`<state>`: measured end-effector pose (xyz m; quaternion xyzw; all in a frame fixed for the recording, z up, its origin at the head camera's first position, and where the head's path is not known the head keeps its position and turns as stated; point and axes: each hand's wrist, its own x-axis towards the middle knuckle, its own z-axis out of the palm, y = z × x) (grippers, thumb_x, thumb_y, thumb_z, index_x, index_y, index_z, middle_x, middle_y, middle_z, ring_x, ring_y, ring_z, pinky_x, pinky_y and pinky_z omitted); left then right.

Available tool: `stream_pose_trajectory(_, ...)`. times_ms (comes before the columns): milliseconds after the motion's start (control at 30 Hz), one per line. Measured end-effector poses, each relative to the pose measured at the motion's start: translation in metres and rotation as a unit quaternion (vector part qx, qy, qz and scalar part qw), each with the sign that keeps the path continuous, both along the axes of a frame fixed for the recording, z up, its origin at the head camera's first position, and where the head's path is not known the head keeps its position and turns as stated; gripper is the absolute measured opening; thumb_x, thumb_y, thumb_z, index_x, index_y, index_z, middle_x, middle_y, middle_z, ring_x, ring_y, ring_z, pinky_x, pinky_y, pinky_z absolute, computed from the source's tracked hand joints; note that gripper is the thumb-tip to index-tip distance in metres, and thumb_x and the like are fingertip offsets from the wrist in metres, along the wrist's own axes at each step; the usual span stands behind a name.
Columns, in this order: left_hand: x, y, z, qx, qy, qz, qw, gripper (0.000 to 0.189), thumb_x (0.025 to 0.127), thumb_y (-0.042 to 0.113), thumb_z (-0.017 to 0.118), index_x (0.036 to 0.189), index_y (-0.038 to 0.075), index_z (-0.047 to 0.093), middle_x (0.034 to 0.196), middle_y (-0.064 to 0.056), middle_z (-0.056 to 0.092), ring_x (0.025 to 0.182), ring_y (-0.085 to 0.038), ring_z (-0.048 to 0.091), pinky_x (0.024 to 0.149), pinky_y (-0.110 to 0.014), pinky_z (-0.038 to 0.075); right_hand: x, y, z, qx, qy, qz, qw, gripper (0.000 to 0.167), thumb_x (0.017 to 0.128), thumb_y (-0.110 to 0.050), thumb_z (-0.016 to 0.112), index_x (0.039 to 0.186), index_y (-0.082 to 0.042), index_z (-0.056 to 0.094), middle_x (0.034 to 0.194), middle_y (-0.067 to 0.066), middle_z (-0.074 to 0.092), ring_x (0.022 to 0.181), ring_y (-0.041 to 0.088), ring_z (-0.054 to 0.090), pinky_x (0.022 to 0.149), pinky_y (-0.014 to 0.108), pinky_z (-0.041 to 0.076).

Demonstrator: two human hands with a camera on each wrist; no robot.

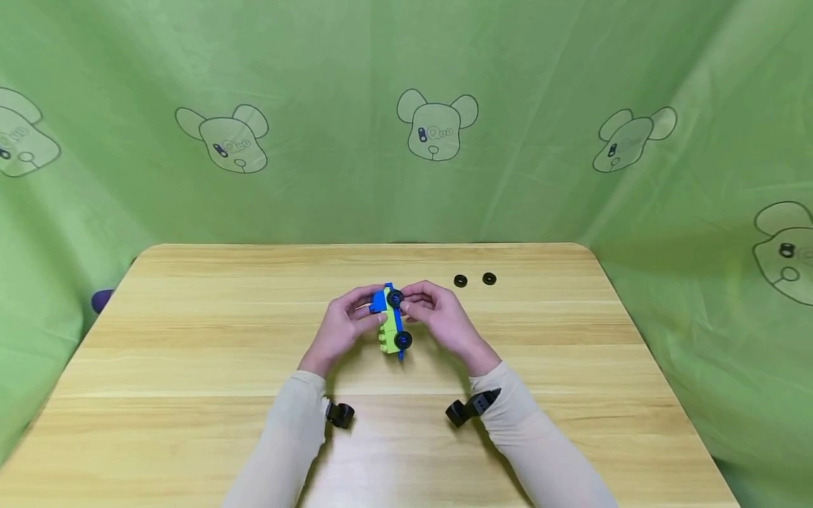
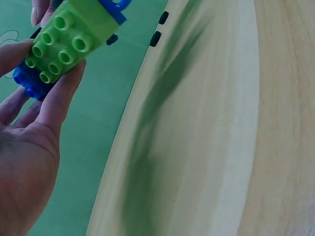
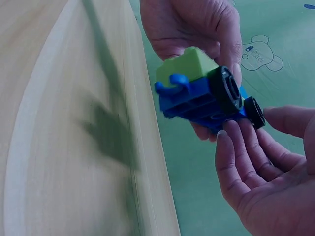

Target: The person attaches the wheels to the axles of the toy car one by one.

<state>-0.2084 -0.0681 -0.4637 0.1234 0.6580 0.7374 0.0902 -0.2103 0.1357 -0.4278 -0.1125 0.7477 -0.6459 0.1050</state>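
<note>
A toy car (image 1: 389, 324) of lime-green and blue building blocks is held above the table, its side with two black wheels turned toward the right. My left hand (image 1: 339, 328) grips the body between thumb and fingers; green studs show in the left wrist view. At the far wheel (image 3: 255, 113), the thumb and fingers of my right hand (image 1: 441, 317) pinch the tyre, some fingertips lying against the blue underside. The nearer wheel (image 1: 403, 340) is free of both hands. A blue hook (image 3: 172, 86) sticks out from one end. The car's opposite side is mostly hidden.
Two loose black tyres (image 1: 460, 281) lie near the back edge of the wooden table (image 1: 190, 339), right of the hands. A green curtain (image 1: 330, 190) with bear-head drawings surrounds the table. Something purple (image 1: 101, 300) shows beyond the left edge.
</note>
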Motion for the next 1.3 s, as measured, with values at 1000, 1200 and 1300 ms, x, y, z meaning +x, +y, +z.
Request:
stream_pose_trajectory(1000, -0.001, -0.008, -0.001, 0.095, -0.029, 0.109, 0.9890, 0.064, 0.078, -0.015, 0.073, 0.130, -0.002, 0.037, 0.131, -0.017, 0.050, 0.111, -0.031, 0.059, 0.091, -0.033, 0.053, 0.008, 0.007, -0.011, 0.031, 0.037, 0.067, 0.9966, 0.049, 0.083, 0.002, 0.074, 0.127, 0.007, 0.053, 0.119, 0.019, 0.059, 0.106, 0.034, 0.059, 0.090, 0.036, 0.053)
stream_pose_trajectory(1200, 0.000, -0.008, -0.002, 0.085, -0.020, 0.116, 0.9894, 0.068, 0.080, -0.010, 0.074, 0.135, -0.001, 0.035, 0.126, -0.016, 0.049, 0.104, -0.028, 0.060, 0.088, -0.032, 0.054, 0.006, 0.005, -0.011, 0.016, 0.035, 0.058, 0.9976, 0.054, 0.081, 0.007, 0.074, 0.129, 0.007, 0.050, 0.119, 0.021, 0.057, 0.109, 0.034, 0.058, 0.097, 0.040, 0.049)
stream_pose_trajectory(1300, 0.001, -0.009, -0.002, 0.087, -0.018, 0.115, 0.9894, 0.068, 0.080, -0.010, 0.074, 0.136, 0.000, 0.036, 0.127, -0.016, 0.048, 0.104, -0.028, 0.060, 0.088, -0.033, 0.054, 0.005, 0.004, -0.012, 0.013, 0.037, 0.048, 0.9981, 0.053, 0.081, 0.006, 0.075, 0.128, 0.007, 0.051, 0.119, 0.020, 0.058, 0.109, 0.033, 0.058, 0.098, 0.037, 0.048)
